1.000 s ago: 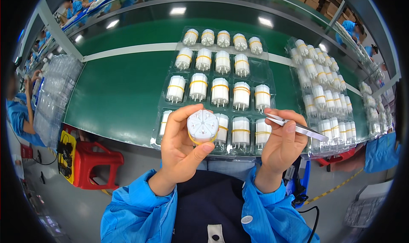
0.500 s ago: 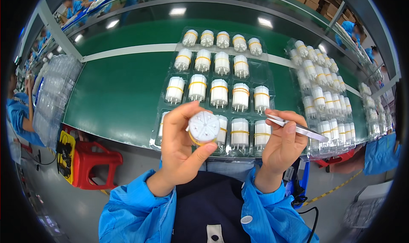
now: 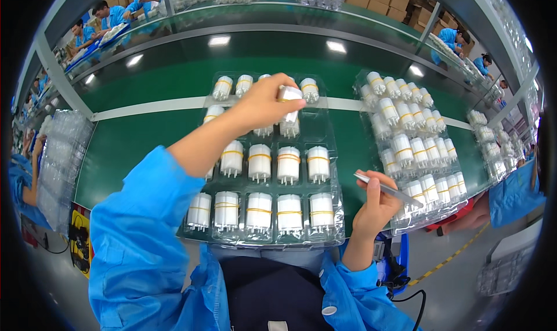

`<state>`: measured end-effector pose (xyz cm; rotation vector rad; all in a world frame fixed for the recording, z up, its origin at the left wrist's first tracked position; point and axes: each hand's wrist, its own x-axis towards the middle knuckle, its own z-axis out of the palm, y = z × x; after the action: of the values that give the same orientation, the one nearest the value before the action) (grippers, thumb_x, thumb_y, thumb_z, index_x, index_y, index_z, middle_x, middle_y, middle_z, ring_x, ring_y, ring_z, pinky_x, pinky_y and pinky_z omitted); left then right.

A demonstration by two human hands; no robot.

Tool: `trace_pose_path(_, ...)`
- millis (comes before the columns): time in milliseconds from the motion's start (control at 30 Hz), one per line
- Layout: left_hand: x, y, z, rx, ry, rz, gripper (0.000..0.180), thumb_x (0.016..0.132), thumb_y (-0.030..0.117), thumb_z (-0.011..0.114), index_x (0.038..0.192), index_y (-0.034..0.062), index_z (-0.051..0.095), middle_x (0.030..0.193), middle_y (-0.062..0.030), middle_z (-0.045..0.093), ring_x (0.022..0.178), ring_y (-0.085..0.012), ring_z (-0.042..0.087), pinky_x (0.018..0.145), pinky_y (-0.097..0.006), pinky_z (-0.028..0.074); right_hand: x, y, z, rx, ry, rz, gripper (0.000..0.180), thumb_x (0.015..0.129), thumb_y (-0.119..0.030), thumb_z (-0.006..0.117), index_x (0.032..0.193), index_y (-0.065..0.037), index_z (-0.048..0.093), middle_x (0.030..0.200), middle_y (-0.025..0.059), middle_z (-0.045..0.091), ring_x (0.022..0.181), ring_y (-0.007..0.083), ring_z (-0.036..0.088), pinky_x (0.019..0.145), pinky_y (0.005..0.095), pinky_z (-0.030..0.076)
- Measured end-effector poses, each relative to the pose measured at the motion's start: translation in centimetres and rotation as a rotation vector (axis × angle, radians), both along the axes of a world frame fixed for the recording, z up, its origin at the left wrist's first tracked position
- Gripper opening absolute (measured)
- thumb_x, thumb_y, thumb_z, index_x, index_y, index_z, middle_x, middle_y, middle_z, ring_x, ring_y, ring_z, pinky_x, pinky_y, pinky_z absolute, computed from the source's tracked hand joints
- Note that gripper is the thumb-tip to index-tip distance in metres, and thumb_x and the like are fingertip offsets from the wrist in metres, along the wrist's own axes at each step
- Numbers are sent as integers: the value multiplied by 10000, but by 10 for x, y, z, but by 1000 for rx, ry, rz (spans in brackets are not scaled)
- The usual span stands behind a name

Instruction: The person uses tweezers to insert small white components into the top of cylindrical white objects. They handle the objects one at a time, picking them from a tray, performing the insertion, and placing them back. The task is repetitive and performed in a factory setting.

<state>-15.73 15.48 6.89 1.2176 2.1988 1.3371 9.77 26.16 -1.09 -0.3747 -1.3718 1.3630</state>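
Note:
My left hand (image 3: pixel 264 103) reaches over the far part of a clear plastic tray (image 3: pixel 315 122). Between its thumb and fingers it grips a white cylindrical part (image 3: pixel 291 94) with a yellow band, just above another such part (image 3: pixel 289 128) in the second row from the back. Rows of these banded parts with metal pins (image 3: pixel 259 161) fill most pockets; my left hand and forearm cover some. At the tray's right side, my right hand (image 3: pixel 371 212) has its fingers closed round metal tweezers (image 3: pixel 400 195), which point up and left.
To the right, stacked clear trays (image 3: pixel 409 119) carry more white parts. A stack of empty clear trays (image 3: pixel 62 162) stands at the left edge of the green tabletop (image 3: pixel 139 151). A grey metal frame (image 3: pixel 61 75) surrounds the bench. Several people in blue work beyond it.
My left hand has carried the white cylindrical part away from my body to the far side of the tray. My right hand keeps the tweezers. The view has shifted.

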Motion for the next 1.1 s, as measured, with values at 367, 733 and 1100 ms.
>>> trace_pose_path(367,19,72,-51,-104,1085,191,551,898,544,595,1014,7,634,971,-121,597,980,-285,555,860,-409,383,4,1,2,13,-27,28,139,935,-56,640,1000,65,656,973,152,683,865,173,682,783,274,573)
trace_pose_path(733,-17,48,-65,-125,780,3,569,953,498,495,1281,49,610,1243,-134,600,1236,-322,468,1080,-523,267,1,-2,2,18,-37,75,134,923,-42,643,1008,60,657,975,149,677,854,160,668,782,258,550)
trace_pose_path(1100,-149,-63,-82,-475,643,647,401,926,366,599,1261,146,597,1242,-114,613,1208,-321,496,978,-503,394,1,-7,0,49,-59,80,137,924,-48,644,1007,60,660,963,128,671,863,158,659,786,263,532)
